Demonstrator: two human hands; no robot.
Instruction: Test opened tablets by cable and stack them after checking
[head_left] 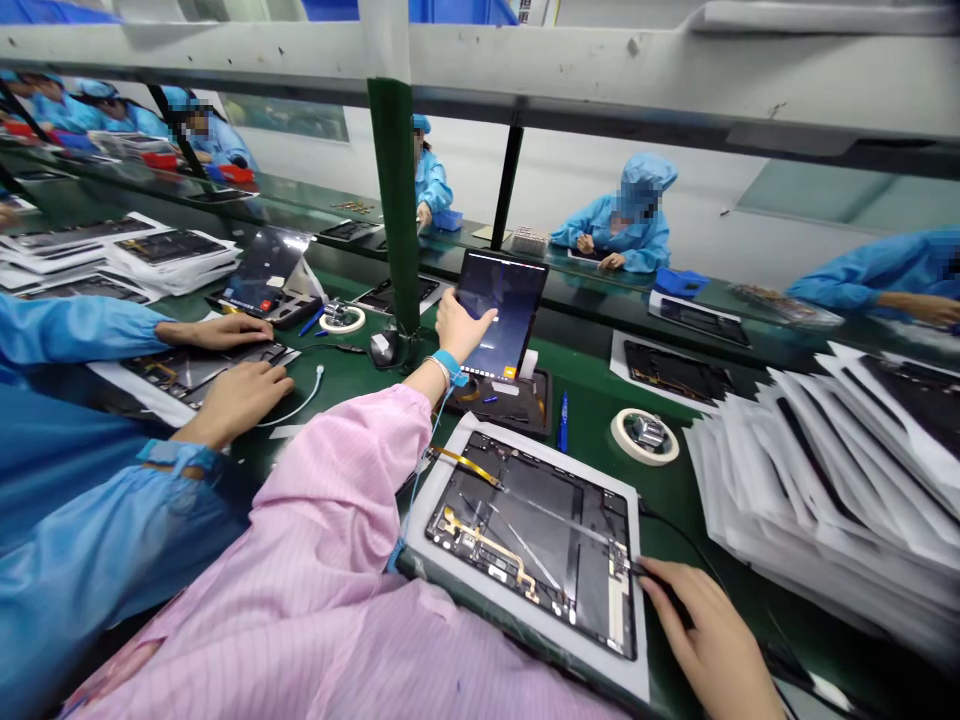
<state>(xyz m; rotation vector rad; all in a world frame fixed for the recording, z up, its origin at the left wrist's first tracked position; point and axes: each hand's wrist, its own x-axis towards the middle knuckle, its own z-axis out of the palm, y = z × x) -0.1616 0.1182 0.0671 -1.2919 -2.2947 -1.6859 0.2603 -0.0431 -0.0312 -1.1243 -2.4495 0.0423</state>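
My left hand (461,328) is at the left edge of a lit display panel (504,310), its thumb lying across the front and its fingers closed at the edge. The panel leans upright over a dark tray (525,405). In front of me an opened tablet (536,530) lies on a white sheet, its inside showing, with a gold flex cable (469,466) running from its upper left. At the tablet's right edge my right hand (701,630) pinches a dark cable plug (637,568) between thumb and fingers; the plug's tip is too small to make out.
A tall stack of tablets in white sheets (817,490) stands at right. Nearby are a tape roll (645,436) and a blue pen (562,422). A green post (396,200) rises ahead. At left, a co-worker's hands (236,400) rest by another opened tablet.
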